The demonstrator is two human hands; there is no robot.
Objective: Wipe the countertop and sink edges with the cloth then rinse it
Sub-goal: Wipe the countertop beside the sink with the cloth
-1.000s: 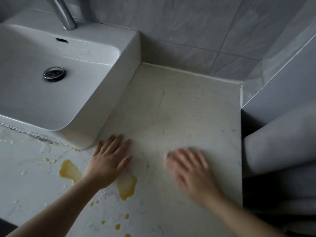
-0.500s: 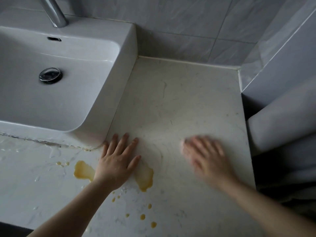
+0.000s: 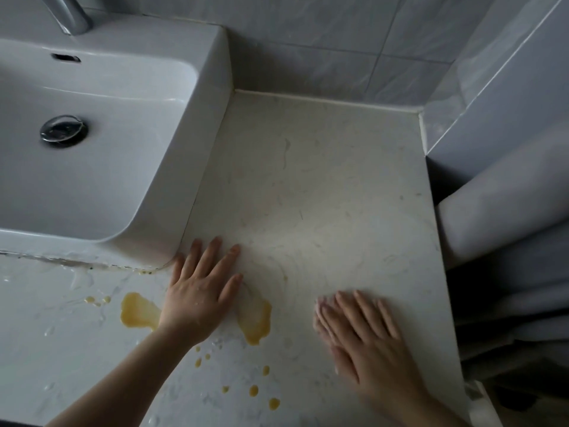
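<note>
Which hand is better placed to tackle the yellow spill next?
Left. The left hand lies flat on the countertop with the yellow spill showing on both sides of it. The right hand lies flat further right, clear of the spill.

A home bathroom; white sink (image 3: 101, 143) with tap (image 3: 69, 13) behind it; tiled wall (image 3: 338, 47) beside it; marble countertop (image 3: 323, 195) alongside.

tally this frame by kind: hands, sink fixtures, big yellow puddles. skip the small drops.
hands: 2 (left hand, right hand)
large yellow puddles: 2 ()
sink: 1
faucet: 1
drain plug: 1
total: 7
</note>
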